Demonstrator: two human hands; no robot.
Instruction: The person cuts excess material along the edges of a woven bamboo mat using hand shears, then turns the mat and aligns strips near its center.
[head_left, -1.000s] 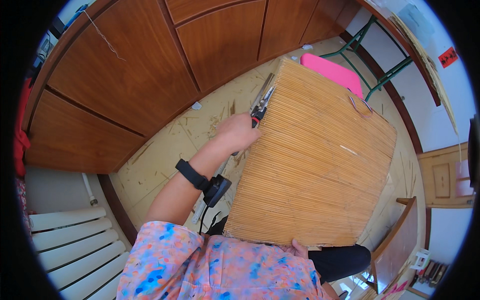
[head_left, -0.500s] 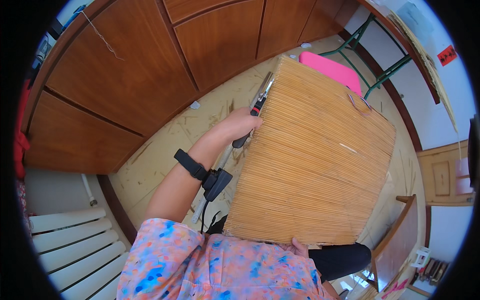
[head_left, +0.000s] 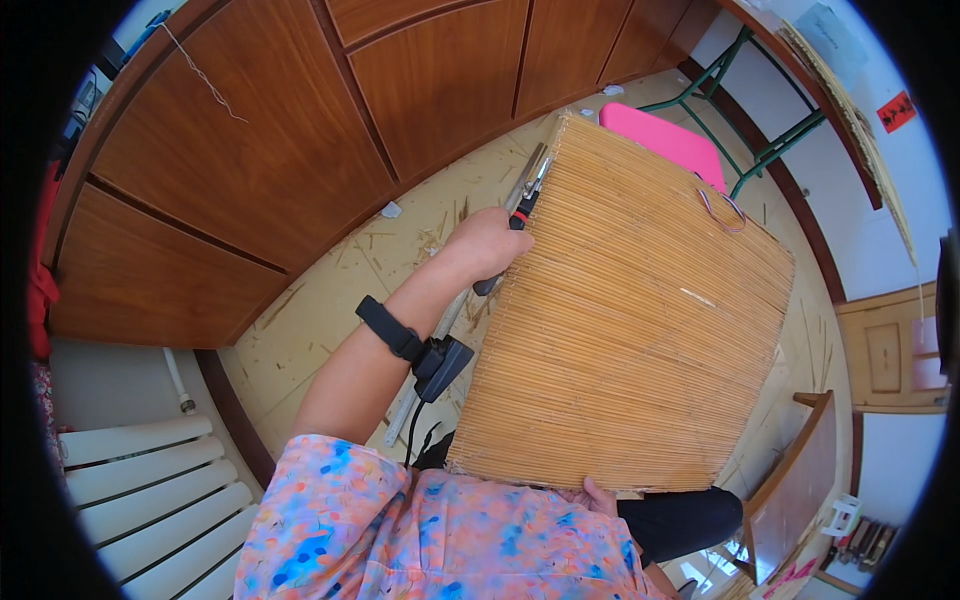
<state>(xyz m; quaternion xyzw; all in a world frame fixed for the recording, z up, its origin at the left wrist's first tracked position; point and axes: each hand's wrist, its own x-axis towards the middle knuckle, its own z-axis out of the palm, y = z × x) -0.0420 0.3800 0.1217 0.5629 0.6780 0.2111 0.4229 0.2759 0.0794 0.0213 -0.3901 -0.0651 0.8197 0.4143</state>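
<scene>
A large tan mat (head_left: 630,310) of thin, reed-like sticks lies across my lap, its rows running roughly left to right. My left hand (head_left: 490,243) is wrapped round the dark handle of a hand cutter (head_left: 527,205) with a red band and metal jaws. Its jaws touch or nearly touch the mat's left edge, near the far corner; whether they are closed cannot be made out. At the near edge, my right hand (head_left: 598,495) grips the mat with its thumb on top; the other fingers are mostly hidden. A small looped cord (head_left: 722,212) sits near the mat's far right edge.
Brown wooden cabinets (head_left: 440,85) line the far left. A pink stool (head_left: 662,143) stands behind the mat, beside a green-legged table (head_left: 745,110). Stick scraps litter the tiled floor (head_left: 330,300). A white radiator (head_left: 165,490) is at lower left, a wooden bench (head_left: 800,480) at right.
My left hand and the cutter have shifted slightly right and a little nearer along the mat's left edge. My right hand and the mat have hardly moved.
</scene>
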